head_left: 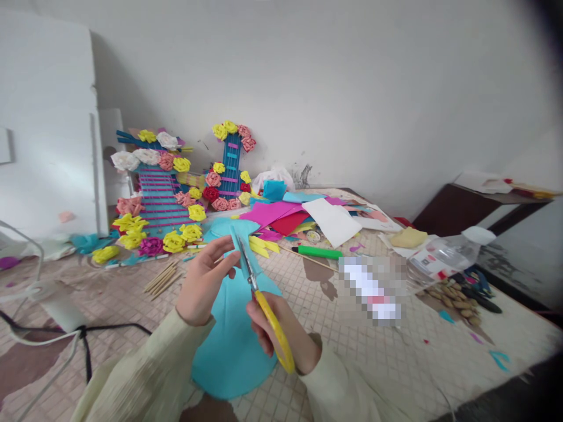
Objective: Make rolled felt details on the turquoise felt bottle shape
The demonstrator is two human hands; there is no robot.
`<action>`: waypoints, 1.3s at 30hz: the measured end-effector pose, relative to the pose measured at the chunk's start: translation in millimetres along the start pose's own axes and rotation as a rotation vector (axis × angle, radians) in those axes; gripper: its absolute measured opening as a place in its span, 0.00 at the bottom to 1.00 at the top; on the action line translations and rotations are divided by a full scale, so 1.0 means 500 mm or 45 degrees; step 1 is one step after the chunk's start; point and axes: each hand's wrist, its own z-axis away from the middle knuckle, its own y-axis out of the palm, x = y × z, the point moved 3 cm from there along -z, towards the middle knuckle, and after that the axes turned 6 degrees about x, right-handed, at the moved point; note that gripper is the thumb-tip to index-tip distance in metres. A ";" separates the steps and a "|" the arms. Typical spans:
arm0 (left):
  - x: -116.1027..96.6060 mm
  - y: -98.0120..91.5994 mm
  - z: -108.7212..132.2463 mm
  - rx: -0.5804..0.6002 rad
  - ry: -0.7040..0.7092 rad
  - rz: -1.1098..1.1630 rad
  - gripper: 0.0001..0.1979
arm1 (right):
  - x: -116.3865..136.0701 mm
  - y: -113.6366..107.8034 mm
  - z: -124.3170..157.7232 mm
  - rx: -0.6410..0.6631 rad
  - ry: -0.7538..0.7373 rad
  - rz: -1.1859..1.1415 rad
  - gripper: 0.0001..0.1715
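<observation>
In the head view my right hand (275,322) is closed round the yellow handles of a pair of scissors (273,328), whose blades point up and away. The blades lie along a narrow light-blue paper strip (237,241). My left hand (206,280) pinches this strip between thumb and fingers, close to the blades. Below both hands a large light-blue paper piece with a rounded edge (233,357) lies on the table; whether the strip joins it is hidden. The blades look nearly together.
Two flower-decorated craft pieces (162,196) (231,164) lean at the back. Coloured paper sheets (281,214), a green marker (319,252) and wooden sticks (162,280) lie around. At right are a plastic bottle (444,258) and nuts (455,299). Cables (118,326) cross the left side.
</observation>
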 end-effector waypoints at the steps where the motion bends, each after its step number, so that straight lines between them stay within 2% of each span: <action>1: 0.000 0.000 0.000 0.010 0.003 -0.005 0.17 | -0.001 0.000 0.000 0.002 0.003 0.002 0.18; 39: 0.000 0.003 0.001 0.022 0.021 0.025 0.13 | -0.004 -0.001 0.000 -0.011 0.030 0.015 0.21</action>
